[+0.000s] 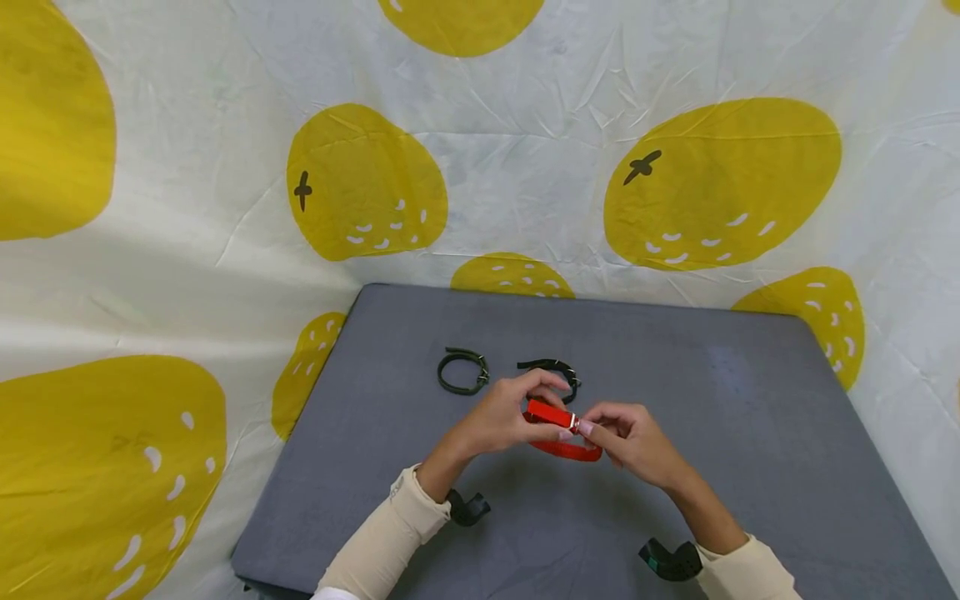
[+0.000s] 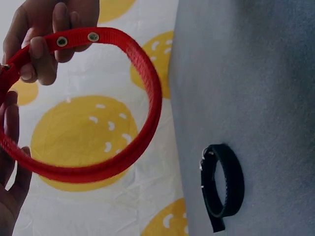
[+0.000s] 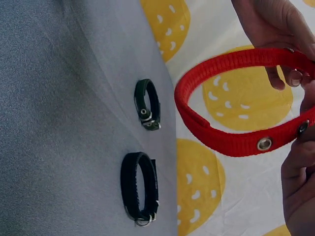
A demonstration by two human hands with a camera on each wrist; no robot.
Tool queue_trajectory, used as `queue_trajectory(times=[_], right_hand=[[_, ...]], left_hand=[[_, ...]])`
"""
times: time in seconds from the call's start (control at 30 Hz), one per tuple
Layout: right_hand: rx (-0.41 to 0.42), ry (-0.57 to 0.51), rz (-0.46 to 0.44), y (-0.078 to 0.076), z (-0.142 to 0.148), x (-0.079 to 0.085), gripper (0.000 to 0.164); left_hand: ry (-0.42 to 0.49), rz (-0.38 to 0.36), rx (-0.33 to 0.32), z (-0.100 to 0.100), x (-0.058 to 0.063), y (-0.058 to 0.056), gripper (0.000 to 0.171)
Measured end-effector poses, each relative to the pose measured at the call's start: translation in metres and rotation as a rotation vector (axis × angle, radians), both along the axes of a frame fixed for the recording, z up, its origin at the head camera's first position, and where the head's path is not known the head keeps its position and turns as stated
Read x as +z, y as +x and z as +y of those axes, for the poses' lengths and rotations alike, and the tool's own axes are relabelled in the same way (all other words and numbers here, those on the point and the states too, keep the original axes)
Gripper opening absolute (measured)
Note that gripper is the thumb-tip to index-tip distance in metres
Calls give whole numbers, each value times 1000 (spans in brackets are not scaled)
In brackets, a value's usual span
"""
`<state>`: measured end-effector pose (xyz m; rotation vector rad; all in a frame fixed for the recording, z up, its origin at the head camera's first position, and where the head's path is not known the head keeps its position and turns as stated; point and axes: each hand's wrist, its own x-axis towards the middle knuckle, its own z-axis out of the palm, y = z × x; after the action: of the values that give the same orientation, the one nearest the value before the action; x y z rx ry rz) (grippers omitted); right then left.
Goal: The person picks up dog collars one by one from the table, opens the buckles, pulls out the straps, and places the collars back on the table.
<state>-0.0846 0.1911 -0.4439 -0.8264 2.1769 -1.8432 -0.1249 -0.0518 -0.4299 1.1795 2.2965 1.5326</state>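
Note:
A red collar with metal eyelets is held up above the grey table, bent into a loop. My left hand grips it from the left, thumb below and fingers above, beside its metal buckle. From the other side my right hand pinches the strap at the buckle between thumb and fingers. In the left wrist view the red collar shows two eyelets near the right hand. The right wrist view shows the red collar with the right hand at its lower side.
On the grey table, beyond my hands, lie a dark green collar and a black collar, both buckled into loops. My left hand partly hides the black one. A white cloth with yellow fruit shapes hangs behind and to the left.

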Motion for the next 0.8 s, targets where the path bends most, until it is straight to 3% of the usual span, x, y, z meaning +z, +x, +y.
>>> queue_trajectory(times=[0.23,0.47,0.67,0.8], right_hand=[[-21,10,27,0,-1,-4,16],[-100,54,17,1,-2,-4,13],[-172,100,-23,1,-4,-1,16],[-145,125,-41,1,-4,1,15]], left_hand=[[-86,179,-42,-1,0,-1,39],[-130,344,-92,-3,1,-5,26],[-180,308,-36,-4,2,-3,22],[-211,307,-14,-3,3,-2,25]])
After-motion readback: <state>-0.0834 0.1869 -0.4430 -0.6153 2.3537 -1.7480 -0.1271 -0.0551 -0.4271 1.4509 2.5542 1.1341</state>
